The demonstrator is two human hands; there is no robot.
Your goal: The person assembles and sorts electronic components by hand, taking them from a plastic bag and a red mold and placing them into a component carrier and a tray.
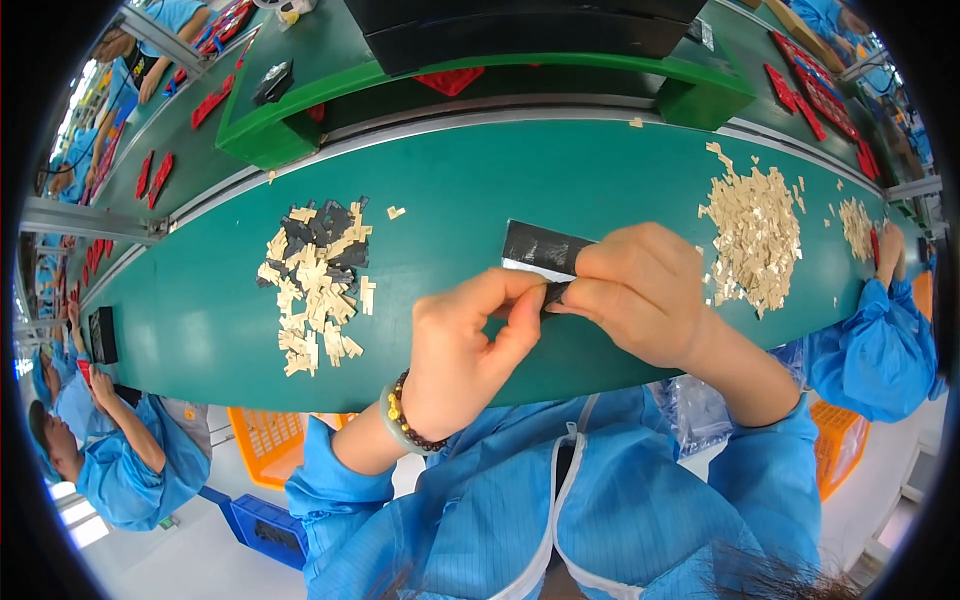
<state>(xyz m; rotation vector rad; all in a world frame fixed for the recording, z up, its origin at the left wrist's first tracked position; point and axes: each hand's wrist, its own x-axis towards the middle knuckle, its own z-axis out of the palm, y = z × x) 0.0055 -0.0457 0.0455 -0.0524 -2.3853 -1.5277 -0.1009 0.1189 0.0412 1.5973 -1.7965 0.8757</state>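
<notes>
Over green table [430, 200] | left hand [468, 335], right hand [645, 295] pinch black piece [556, 291]

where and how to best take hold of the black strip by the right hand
Probably pinch its left end, coming from the left: the black strip looks thin and flat, that end is uncovered, and the right hand covers the other.

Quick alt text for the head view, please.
The left hand and right hand meet at a black strip over a green table. A mixed cream-and-black pile lies left; a cream pile of small pieces lies right.
</notes>
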